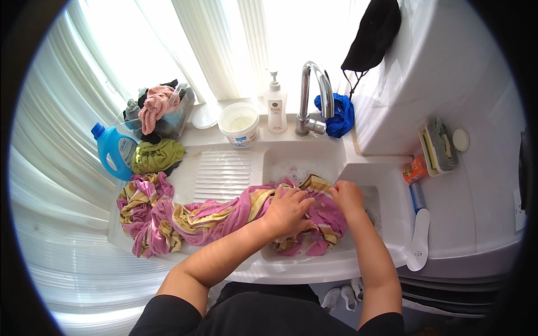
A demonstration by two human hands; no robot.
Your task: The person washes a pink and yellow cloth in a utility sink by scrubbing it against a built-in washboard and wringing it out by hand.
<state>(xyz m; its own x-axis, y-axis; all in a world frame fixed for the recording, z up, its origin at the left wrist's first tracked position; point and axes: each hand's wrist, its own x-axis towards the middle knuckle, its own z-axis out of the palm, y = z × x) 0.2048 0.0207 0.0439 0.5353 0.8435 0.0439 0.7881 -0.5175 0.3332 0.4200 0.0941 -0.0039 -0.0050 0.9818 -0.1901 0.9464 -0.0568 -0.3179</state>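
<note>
A long, wet-looking cloth, striped pink and yellow, lies twisted from the left side of the white sink unit into the basin at the right. My left hand rests on the bunched cloth over the basin's edge, fingers spread. To its right, my right hand has its fingers curled onto the cloth's far right end and grips it. Suds and some liquid show in the basin around the cloth, whose lower folds are hidden.
A ribbed washboard slopes behind the cloth. Along the back are a blue detergent bottle, green garment, clothes-filled bin, white tub, pump bottle, curved faucet and blue cloth. A white paddle-shaped tool lies right.
</note>
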